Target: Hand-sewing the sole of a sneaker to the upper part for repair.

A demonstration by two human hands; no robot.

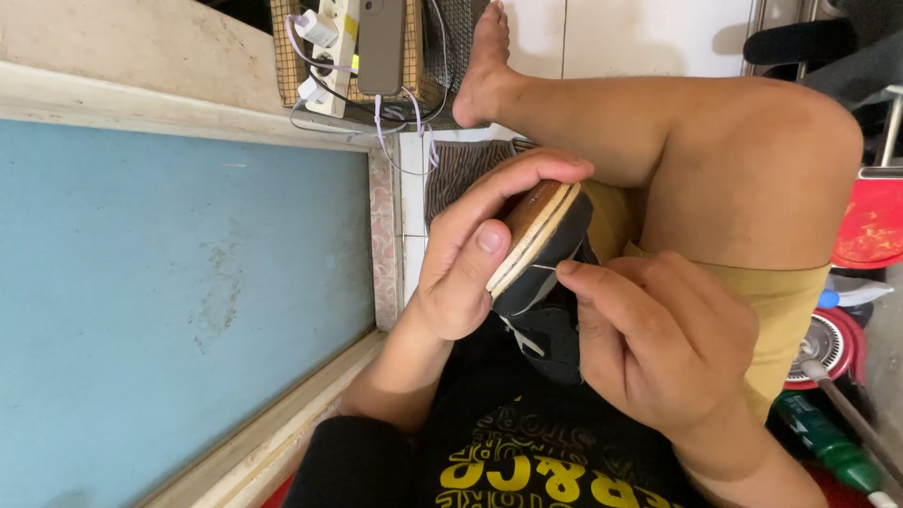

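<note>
A dark shoe (548, 282) with a brown sole and a pale rim is held sole-up over my lap. My left hand (470, 259) wraps the sole end, thumb pressed on the pale edge and fingers curled over the brown sole. My right hand (654, 343) pinches a thin white thread (543, 268) right at the seam between sole and black upper. A needle, if there is one, is hidden by the fingertips. My bent bare leg (696, 141) lies behind the shoe.
A blue panel (179, 301) with a pale frame fills the left. At the top stand a white power strip (329, 56), a phone (380, 42) and cables. A red round lid (870, 221), a green bottle (828, 442) and a fan-like disc (828, 348) sit at the right.
</note>
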